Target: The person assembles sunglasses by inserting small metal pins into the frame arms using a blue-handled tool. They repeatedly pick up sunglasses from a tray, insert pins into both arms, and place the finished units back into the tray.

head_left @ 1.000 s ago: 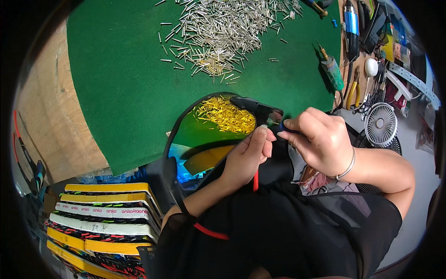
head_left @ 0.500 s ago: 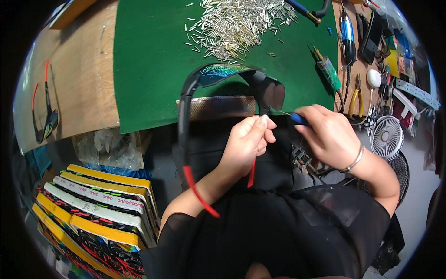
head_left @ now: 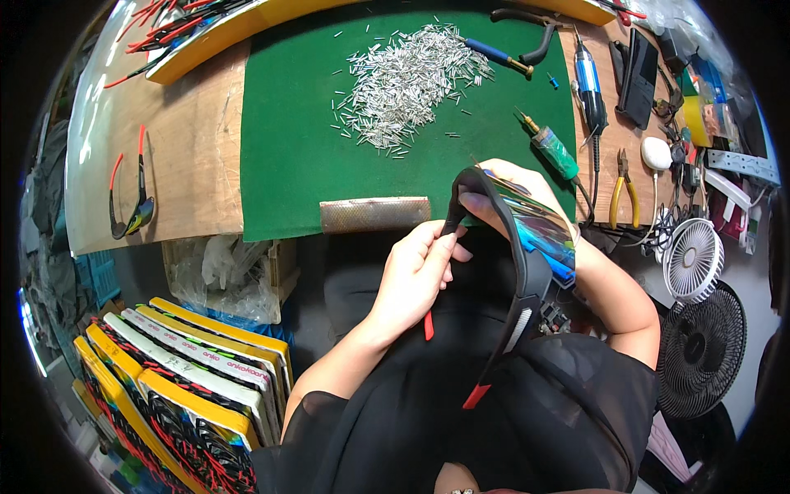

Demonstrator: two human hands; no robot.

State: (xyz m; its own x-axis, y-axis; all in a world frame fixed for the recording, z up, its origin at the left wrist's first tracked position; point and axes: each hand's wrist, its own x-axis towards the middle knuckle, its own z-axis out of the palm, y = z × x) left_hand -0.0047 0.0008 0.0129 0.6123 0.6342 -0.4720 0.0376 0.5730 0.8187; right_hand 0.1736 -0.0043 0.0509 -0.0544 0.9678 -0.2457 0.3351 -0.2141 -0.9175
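Note:
Black sunglasses [head_left: 527, 276] with red temple tips and a mirrored blue-green lens are tilted between my two hands in front of the bench edge. My left hand [head_left: 418, 267] is closed, thumb and fingers pinching the frame near one temple's hinge. My right hand [head_left: 514, 183] is closed round the frame, its thumb inside and its fingers partly hidden behind the lens. A thin point shows above the frame by the right fingers; the blue-handled screwdriver itself cannot be made out. Beyond lies a heap of small silver pins [head_left: 407, 86] on the green mat [head_left: 288, 140].
A brown textured strip [head_left: 374, 214] lies at the mat's front edge. To the right are a green-handled tool [head_left: 553, 152], yellow pliers [head_left: 623, 193], a blue electric driver [head_left: 587, 82] and fans [head_left: 693, 259]. Another pair of sunglasses [head_left: 140, 210] rests left. Yellow-edged trays [head_left: 197, 399] stand lower left.
The sunglasses have turned, their lens swinging to the right. My right hand has moved from beside the hinge, where it held a blue screwdriver, to behind the lens. The view has shifted.

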